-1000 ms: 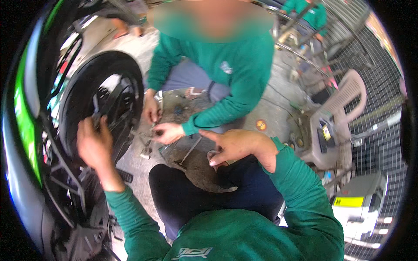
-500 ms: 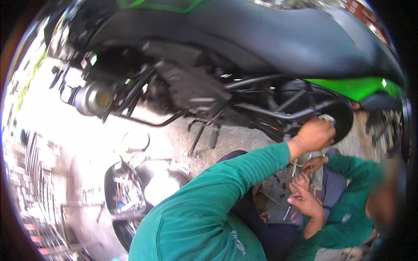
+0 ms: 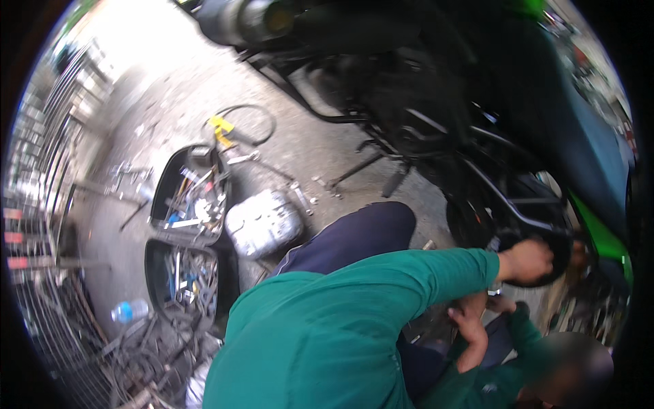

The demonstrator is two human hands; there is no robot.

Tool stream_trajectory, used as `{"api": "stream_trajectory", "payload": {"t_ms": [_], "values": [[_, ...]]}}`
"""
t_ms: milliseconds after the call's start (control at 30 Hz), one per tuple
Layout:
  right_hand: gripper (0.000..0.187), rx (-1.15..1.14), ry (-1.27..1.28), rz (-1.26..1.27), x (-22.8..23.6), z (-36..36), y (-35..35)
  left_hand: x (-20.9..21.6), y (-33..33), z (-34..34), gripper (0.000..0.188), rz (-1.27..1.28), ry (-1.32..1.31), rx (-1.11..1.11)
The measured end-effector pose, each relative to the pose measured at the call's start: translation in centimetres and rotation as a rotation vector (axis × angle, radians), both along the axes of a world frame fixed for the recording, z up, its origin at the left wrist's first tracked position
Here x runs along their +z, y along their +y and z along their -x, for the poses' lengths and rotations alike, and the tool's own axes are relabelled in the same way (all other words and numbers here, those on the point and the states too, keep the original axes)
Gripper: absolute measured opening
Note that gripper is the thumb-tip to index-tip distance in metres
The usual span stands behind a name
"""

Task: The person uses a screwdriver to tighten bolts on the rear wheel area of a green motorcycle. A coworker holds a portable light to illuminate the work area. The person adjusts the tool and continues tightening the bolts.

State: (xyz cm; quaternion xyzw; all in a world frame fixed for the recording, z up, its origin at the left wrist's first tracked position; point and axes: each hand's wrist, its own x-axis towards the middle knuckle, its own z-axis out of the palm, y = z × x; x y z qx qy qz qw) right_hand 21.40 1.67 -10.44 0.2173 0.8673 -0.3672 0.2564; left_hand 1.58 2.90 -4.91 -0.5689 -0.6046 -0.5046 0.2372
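From my seat far off, the head view gives me the left hand [image 3: 528, 261] at the right of the frame, bare below a long green sleeve [image 3: 446, 273], set against the round black wheel [image 3: 563, 253] of a black motorcycle with bright green panels [image 3: 422, 88]. The wheel sits at the right edge, below the bike's dark seat. I see mainly the back of that hand, blurred, so I cannot tell how far its fingers are closed or whether they have hold of anything. The right hand [image 3: 469, 327] is lower, toward the lower right, its thumb standing apart from the palm; its fingertips run in among a co-worker's hands [image 3: 502, 304] (a crowded spot), and I cannot tell whether it grips anything. A knee in dark navy trousers [image 3: 361, 232] juts up at the middle of the frame. Left of centre, a silvery box with rounded corners [image 3: 264, 223] lies just beside an open black two-shell case [image 3: 227, 276] full of metal tools. Above these, a bright yellow object [image 3: 220, 129] lies by a loop of dark cable [image 3: 274, 126]. At the lower left I find a clear plastic bottle with a blue band [image 3: 129, 311].
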Motion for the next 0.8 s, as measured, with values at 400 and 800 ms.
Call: {"api": "stream_trajectory", "payload": {"t_ms": [400,800], "values": [[0.086,-0.272,0.207,0.300,-0.3,-3.2,-1.3,1.8,-3.9,0.6,0.038,0.586,0.063,-0.001],[0.072,0.138,0.535,-0.027,0.1,-8.7,1.6,1.4,-2.6,2.2,0.037,-0.085,0.544,0.042]]}}
